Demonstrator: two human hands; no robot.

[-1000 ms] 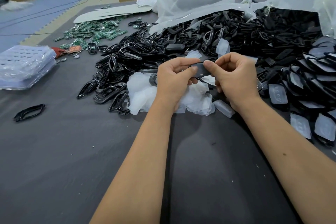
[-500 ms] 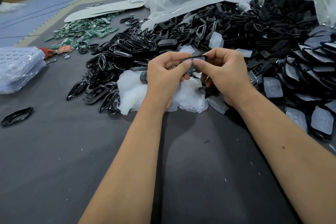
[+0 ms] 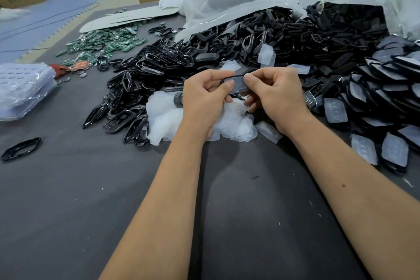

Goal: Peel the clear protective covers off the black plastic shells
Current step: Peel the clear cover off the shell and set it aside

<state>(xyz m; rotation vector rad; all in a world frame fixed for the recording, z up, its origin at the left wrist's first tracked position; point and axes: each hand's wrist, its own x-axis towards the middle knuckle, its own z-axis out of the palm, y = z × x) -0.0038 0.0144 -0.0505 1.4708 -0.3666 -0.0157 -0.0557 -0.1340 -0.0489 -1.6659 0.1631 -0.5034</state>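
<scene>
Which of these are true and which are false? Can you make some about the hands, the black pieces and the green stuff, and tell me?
1. Both hands hold one black shell between them. True: the left hand and right hand both pinch it.
2. The green circuit boards lie right of the hands. False: they lie far left.
3. A heap of peeled clear covers lies under the hands. True.
4. The lone black frame at the left sits on top of the big pile. False: it lies alone on the grey table.
</scene>
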